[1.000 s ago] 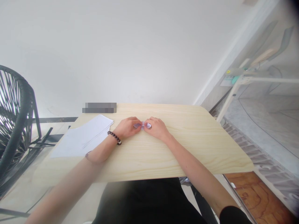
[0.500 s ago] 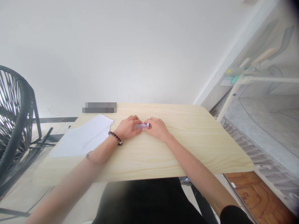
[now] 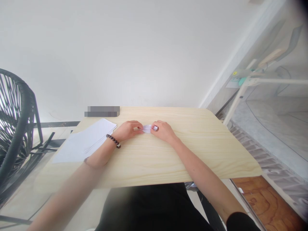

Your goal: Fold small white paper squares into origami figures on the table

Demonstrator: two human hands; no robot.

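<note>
Between my hands is a small piece of folded white paper (image 3: 147,129), just above or on the wooden table (image 3: 154,160). My left hand (image 3: 130,130), with a dark bead bracelet (image 3: 113,140) at its wrist, pinches the paper's left end between thumb and fingers. At the other end, my right hand (image 3: 163,131) is closed on the paper, and a folded corner shows among its fingers. The exact folds are too small to make out. Left of my left hand lie several loose white sheets (image 3: 79,141), partly under the forearm.
A blurred-out grey object (image 3: 102,111) sits at the table's back left corner. Beyond the table rises a white wall (image 3: 144,54). A dark woven chair (image 3: 21,106) stands to the left, and a white metal frame (image 3: 237,102) to the right.
My left hand has shifted a little to the left, away from my right hand. More of the paper's middle now shows, looking flatter and stretched out between the fingers.
</note>
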